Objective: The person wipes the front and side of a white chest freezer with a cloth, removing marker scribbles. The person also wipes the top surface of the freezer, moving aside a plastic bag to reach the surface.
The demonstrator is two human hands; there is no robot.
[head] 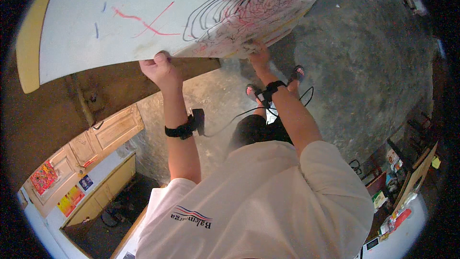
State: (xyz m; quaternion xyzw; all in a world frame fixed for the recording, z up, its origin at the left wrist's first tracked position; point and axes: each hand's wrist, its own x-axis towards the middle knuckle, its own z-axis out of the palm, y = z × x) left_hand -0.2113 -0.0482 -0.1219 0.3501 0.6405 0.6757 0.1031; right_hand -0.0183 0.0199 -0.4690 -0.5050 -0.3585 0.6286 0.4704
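Observation:
A large white panel point(86, 50), marked with red, black and blue scribbles, spans the top of the view. My left hand point(161, 70) grips its near edge, with the thumb on the scribbled face and the other fingers curled at the rim. Farther right, my right hand point(259, 59) holds the same panel near its lower edge; its fingers are shaded and hard to make out. A yellow strip point(28, 46) borders the panel's left side. Black straps circle both wrists, and a dark cable point(233, 119) runs between them.
Bare concrete floor point(345, 64) lies below, with my sandalled feet point(253, 91) on it. A wooden door point(115, 131) with colourful pictures is at the left. Boards and mixed items point(413, 180) lean or lie at the lower right. A wooden edge point(133, 226) is beside my left side.

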